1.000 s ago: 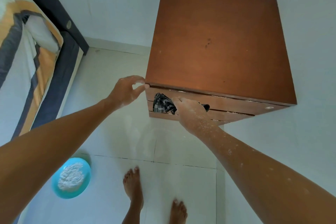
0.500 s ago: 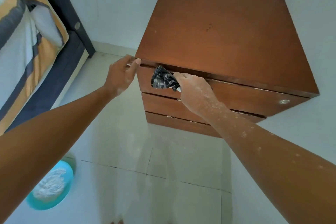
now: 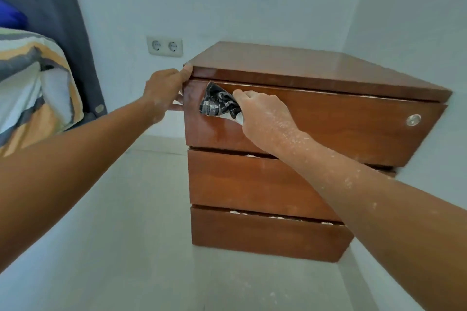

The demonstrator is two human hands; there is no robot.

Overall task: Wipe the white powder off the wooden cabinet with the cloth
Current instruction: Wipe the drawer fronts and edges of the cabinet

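Note:
The wooden cabinet (image 3: 316,184) has three drawer fronts and stands in the corner of the room. My right hand (image 3: 262,116) grips a dark checked cloth (image 3: 217,102) and presses it against the upper left of the top drawer front. My left hand (image 3: 164,91) grips the cabinet's top left corner, thumb on the top edge and fingers round the side. White powder (image 3: 252,214) lies in the gaps between the drawers and dusts my right forearm.
A double wall socket (image 3: 164,46) sits left of the cabinet. A bed with a striped cover (image 3: 32,88) and a dark headboard (image 3: 58,20) stands at the left. A round metal lock (image 3: 413,119) marks the top drawer's right end. Pale floor tiles (image 3: 141,247) lie in front.
The camera has dropped from above the cabinet to face its drawer fronts. The bowl of powder on the floor has left the view. Both hands keep their hold at the top left corner.

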